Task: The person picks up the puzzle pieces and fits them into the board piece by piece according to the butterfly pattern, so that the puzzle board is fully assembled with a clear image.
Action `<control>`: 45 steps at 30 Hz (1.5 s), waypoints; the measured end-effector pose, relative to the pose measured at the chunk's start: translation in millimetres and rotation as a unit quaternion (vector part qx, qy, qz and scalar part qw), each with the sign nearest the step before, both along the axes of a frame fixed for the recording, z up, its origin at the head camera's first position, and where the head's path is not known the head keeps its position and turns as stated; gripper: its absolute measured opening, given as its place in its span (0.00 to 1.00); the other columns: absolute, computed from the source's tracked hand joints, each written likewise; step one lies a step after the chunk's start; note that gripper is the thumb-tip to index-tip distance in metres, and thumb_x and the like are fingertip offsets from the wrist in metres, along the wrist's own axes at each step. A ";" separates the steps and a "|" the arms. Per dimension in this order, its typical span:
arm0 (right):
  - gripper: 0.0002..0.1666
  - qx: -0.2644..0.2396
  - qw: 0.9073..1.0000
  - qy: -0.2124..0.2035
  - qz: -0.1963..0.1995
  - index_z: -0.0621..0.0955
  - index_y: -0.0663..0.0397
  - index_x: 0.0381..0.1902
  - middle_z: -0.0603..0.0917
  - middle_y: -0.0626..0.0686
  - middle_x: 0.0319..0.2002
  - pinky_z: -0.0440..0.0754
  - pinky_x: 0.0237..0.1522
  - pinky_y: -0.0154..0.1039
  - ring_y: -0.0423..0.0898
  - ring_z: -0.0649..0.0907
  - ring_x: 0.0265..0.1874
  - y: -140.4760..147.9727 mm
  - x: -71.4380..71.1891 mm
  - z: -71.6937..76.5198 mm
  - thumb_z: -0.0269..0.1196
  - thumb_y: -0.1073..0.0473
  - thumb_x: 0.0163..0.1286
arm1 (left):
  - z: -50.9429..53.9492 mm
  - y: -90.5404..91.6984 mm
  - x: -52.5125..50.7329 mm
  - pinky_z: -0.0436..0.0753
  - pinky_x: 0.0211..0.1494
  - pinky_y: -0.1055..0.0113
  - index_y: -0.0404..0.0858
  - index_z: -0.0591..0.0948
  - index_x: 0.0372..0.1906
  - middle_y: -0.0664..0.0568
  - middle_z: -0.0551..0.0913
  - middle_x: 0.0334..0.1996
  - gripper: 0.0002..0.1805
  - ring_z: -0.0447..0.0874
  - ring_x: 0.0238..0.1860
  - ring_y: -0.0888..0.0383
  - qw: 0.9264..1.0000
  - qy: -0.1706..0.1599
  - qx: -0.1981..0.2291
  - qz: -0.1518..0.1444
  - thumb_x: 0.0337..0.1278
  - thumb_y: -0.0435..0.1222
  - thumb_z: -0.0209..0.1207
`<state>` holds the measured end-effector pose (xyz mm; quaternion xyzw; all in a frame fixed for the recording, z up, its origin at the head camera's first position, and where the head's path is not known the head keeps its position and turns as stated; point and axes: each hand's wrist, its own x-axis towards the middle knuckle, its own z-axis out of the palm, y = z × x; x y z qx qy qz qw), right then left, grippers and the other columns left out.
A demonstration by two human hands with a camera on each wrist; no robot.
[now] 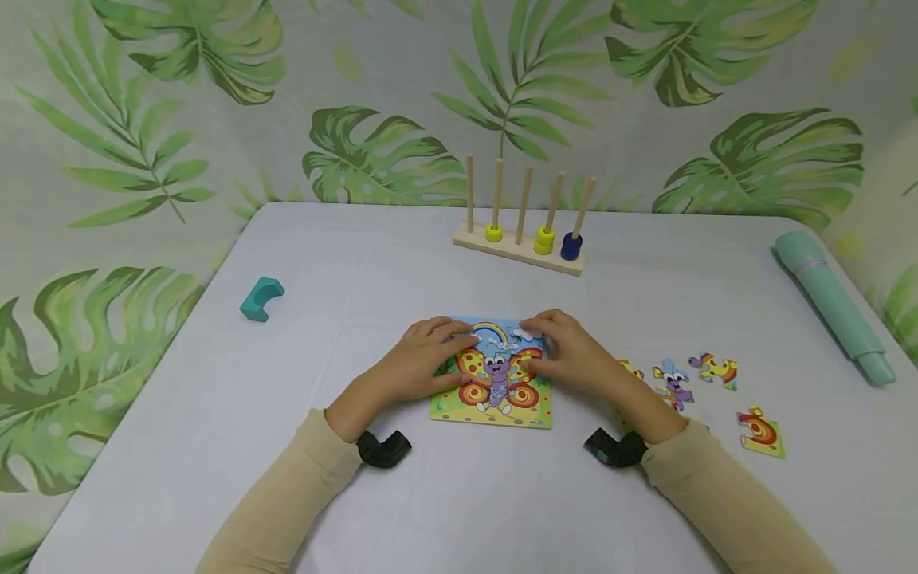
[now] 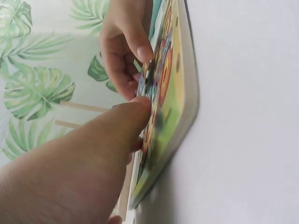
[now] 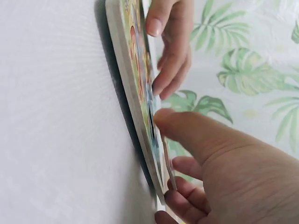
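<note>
A butterfly jigsaw board [image 1: 491,414] with a rainbow at its top lies flat on the table in the head view. My left hand [image 1: 417,359] rests on its left side, fingers extended over the picture. At the upper right corner, my right hand [image 1: 576,351] pinches a thin puzzle piece [image 3: 169,161], which stands slightly tilted off the board in the right wrist view. Its printed face is mostly hidden by the fingers. Right of the board lie loose puzzle pieces, among them a purple butterfly-head piece [image 1: 674,387] and a red spiral piece [image 1: 762,433]; my right forearm partly covers others.
Behind the board stands a wooden peg rack [image 1: 519,253] with yellow and blue rings. A teal arch block [image 1: 261,300] lies at the left, and a mint-green tube-shaped object [image 1: 835,307] at the far right. Leaf-patterned cloth [image 1: 387,48] hangs behind the table.
</note>
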<state>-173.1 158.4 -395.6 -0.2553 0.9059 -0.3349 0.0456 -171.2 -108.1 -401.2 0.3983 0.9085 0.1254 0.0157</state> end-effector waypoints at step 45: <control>0.23 -0.029 0.999 -0.033 0.008 0.77 0.54 0.52 0.66 0.59 0.56 0.58 0.57 0.58 0.57 0.63 0.57 2.4 -7.7 -7.4 0.64 0.56 0.58 | -4.6 28.5 3.2 0.53 0.61 0.53 0.63 0.63 0.64 0.51 0.61 0.60 0.32 0.54 0.60 0.50 0.998 0.038 -0.044 0.003 0.53 0.65 0.41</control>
